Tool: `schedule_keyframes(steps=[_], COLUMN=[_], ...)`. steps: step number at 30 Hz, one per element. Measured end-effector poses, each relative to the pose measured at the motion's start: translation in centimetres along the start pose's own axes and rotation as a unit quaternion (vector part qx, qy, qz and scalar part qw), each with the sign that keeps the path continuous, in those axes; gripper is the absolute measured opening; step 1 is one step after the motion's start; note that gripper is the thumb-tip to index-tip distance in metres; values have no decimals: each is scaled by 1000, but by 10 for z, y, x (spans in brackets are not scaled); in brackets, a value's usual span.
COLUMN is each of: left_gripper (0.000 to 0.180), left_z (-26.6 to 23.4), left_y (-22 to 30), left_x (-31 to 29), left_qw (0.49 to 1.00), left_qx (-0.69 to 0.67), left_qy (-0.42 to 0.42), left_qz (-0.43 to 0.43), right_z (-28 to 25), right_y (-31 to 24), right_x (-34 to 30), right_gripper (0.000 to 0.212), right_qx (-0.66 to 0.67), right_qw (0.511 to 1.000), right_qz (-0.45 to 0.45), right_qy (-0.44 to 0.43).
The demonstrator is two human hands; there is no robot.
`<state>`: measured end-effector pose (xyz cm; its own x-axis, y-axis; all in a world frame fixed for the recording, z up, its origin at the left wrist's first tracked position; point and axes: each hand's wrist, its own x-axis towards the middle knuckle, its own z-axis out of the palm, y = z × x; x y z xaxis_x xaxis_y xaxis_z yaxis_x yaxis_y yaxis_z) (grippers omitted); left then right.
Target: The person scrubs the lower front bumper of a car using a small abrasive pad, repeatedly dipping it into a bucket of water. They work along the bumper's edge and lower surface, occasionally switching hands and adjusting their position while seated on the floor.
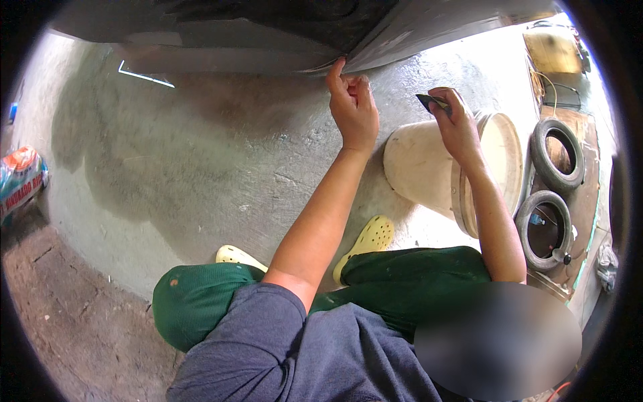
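Note:
My left hand (353, 110) is raised to the lower edge of a dark grey body panel (295, 57), which looks like part of a vehicle. Its index finger is stretched out with the tip at a corner where two panel surfaces meet; the other fingers are partly curled and hold nothing. To the right, my right hand (458, 124) pinches a small dark folded sheet (434, 104) that looks like sandpaper, held apart from the panel. Below that hand is a large off-white bucket (418, 164), seemingly on its side, partly covered by my forearm.
Two small tires (558, 155) rest against a brown board (589, 174) at the right, with a yellowish container (552, 50) beyond. A printed sack (23, 177) stands at the far left. My yellow clogs (372, 238) are on the grey concrete floor (201, 167).

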<state>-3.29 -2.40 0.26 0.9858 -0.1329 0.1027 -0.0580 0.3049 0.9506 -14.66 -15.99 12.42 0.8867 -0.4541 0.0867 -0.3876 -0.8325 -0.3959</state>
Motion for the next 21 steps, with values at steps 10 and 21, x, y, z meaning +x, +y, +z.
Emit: schedule_keyframes(steps=[10, 21], left_gripper=[45, 28], left_z=[16, 17], left_y=[15, 64], left_x=[-14, -7], left_qw=[998, 942], left_qx=[-23, -135], left_qy=[-23, -242], left_qz=[50, -191], right_z=[-6, -1], right_y=[-8, -15], right_x=[4, -6], right_gripper=[37, 40], right_qx=[141, 394], right_qw=[981, 908], right_qz=[132, 115], right_qy=[-20, -86])
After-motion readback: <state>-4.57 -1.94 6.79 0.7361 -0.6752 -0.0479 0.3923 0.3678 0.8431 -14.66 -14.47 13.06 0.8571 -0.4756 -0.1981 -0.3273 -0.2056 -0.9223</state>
